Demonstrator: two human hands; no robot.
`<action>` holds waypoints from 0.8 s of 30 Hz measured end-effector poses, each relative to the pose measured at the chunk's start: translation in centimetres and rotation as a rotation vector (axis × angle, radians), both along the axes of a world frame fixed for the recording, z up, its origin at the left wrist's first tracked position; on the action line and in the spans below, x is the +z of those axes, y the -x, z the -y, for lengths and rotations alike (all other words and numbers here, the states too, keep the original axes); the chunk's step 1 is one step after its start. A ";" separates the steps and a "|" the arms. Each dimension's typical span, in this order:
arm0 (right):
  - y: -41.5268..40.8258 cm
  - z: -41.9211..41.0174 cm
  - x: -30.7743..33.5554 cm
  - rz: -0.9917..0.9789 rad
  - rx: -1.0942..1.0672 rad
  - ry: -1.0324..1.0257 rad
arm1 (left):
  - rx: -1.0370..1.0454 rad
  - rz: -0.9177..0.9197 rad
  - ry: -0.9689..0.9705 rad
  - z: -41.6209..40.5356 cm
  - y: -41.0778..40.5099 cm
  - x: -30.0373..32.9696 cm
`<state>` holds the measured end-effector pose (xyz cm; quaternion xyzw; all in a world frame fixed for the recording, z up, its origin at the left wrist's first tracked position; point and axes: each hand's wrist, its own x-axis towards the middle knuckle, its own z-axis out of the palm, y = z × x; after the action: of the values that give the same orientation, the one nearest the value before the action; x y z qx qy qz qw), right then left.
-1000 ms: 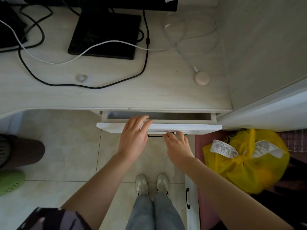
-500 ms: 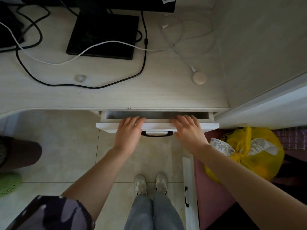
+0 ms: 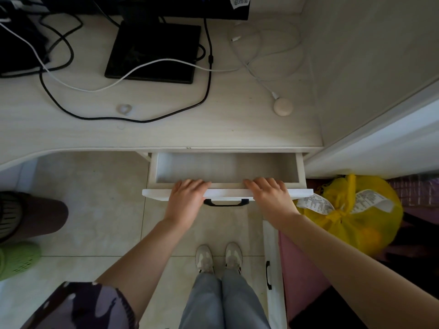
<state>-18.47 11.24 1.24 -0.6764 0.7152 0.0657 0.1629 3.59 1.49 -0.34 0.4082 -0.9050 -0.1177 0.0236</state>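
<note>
- Left grip [image 3: 187,198]: fingers curled over the top edge of the white wooden drawer [image 3: 225,167], holding its front panel.
- Right grip [image 3: 270,195]: holding the same edge the same way, well apart from the left.
- Drawer stands partly out from under the pale wood-grain desk [image 3: 213,129], just beyond both grips.
- Black bar handle [image 3: 225,202]: between my grips, untouched.
- Yellow plastic bag [image 3: 351,222]: near, right of the right grip.

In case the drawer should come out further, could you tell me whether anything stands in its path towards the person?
Nothing visible does. The left hand and right hand grip the front edge of the drawer, and only bare floor shows ahead of it. The yellow bag sits off to its right, beside the path.
</note>
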 end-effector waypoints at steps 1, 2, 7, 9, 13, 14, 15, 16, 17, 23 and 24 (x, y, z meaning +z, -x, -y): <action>-0.2 -0.5 0.3 -0.002 0.004 -0.025 | -0.007 0.009 -0.006 -0.5 -0.3 0.0; -0.4 -1.0 0.5 -0.007 0.010 -0.043 | -0.013 0.016 -0.011 -1.0 -0.6 0.0; -1.8 -3.7 1.2 0.001 0.022 -0.104 | -0.036 0.048 -0.029 -3.8 -2.0 0.2; -2.2 -4.7 1.4 0.011 0.022 -0.118 | -0.044 0.060 -0.036 -5.0 -2.6 0.3; -3.2 -7.1 1.5 0.023 0.028 -0.133 | -0.048 0.081 -0.061 -7.5 -3.7 0.4; -3.4 -7.7 1.4 0.019 0.029 -0.138 | -0.046 0.085 -0.070 -8.1 -4.0 0.4; -3.7 -8.3 1.4 0.017 0.030 -0.146 | -0.046 0.087 -0.076 -8.6 -4.3 0.4; -4.0 -8.7 1.4 0.016 0.032 -0.152 | -0.047 0.089 -0.079 -9.1 -4.5 0.5; -4.2 -9.2 1.4 0.018 0.034 -0.161 | -0.049 0.092 -0.082 -9.5 -4.7 0.5; -5.1 -10.8 1.7 0.019 0.032 -0.189 | -0.040 0.094 -0.119 -11.5 -5.7 0.7; -5.1 -11.0 1.8 0.017 0.032 -0.199 | -0.042 0.093 -0.126 -11.8 -5.7 0.7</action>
<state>-13.35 22.25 3.04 -0.6689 0.6928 0.1330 0.2343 9.33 13.32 0.40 0.3946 -0.9043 -0.1560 -0.0466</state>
